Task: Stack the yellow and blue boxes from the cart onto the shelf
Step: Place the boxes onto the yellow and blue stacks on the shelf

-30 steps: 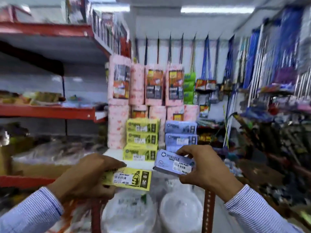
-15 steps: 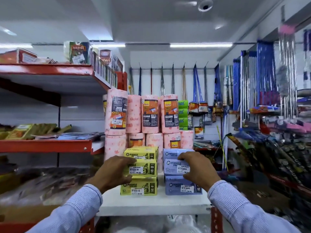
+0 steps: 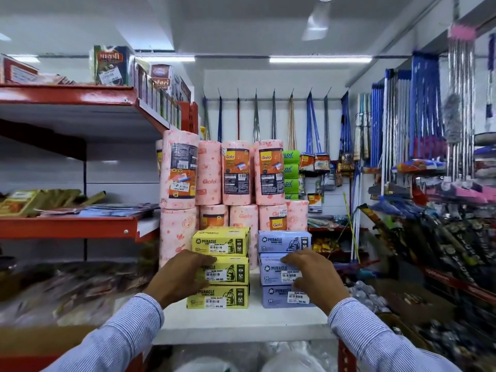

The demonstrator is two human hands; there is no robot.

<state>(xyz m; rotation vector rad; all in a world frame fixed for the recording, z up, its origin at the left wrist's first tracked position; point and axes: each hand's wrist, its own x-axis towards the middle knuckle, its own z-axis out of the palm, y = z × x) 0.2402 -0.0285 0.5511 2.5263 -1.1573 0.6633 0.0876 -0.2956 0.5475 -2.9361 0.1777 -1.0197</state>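
On the white shelf board [image 3: 241,324] stand two stacks of boxes side by side. The yellow stack shows a top box [image 3: 221,241], a middle box [image 3: 230,271] and a bottom box [image 3: 220,298]. My left hand [image 3: 178,277] grips the left end of the middle yellow box, fingers above and thumb below. The blue stack has a top box [image 3: 284,241], a middle box [image 3: 276,272] and a bottom box [image 3: 279,298]. My right hand [image 3: 318,277] grips the right end of the middle blue box. The cart is out of view.
Pink kitchen towel rolls [image 3: 239,173] are stacked right behind the boxes. Red shelves [image 3: 69,226] with packets run along the left. Brooms and mops [image 3: 424,108] hang on the right and back wall. Plastic-wrapped white goods [image 3: 284,363] lie under the shelf board.
Both hands have carried a yellow and a blue box up from below the shelf edge and forward to the stacks. The view has tilted upward.
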